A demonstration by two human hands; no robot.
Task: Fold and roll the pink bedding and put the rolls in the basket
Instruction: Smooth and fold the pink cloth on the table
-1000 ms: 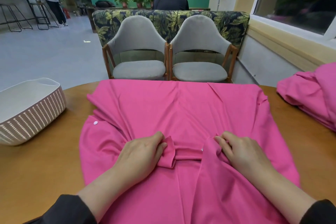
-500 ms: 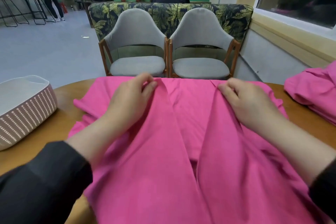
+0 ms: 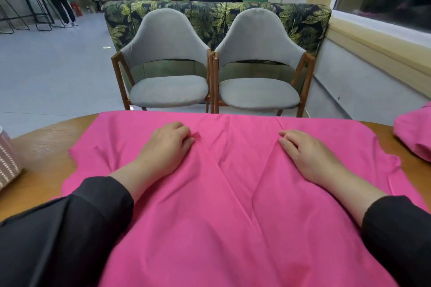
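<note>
A pink bedding sheet [image 3: 233, 193] lies folded over itself across the round wooden table [image 3: 46, 142], its far edge at the table's far rim. My left hand [image 3: 168, 147] rests palm down on the sheet left of centre, fingertips on a small crease. My right hand [image 3: 305, 154] rests flat on the sheet right of centre. Neither hand grips the cloth. At the left edge shows only a corner of the white perforated basket [image 3: 7, 163].
A second heap of pink bedding [image 3: 415, 133] sits at the table's right edge. Two grey chairs [image 3: 168, 91] [image 3: 258, 93] stand just beyond the table, with a leaf-patterned sofa back behind them. People stand farther off.
Both hands carried the near edge of the sheet from the middle to the far side, laid it down, and now lie flat on it. The view tilted, pushing the basket nearly out of frame.
</note>
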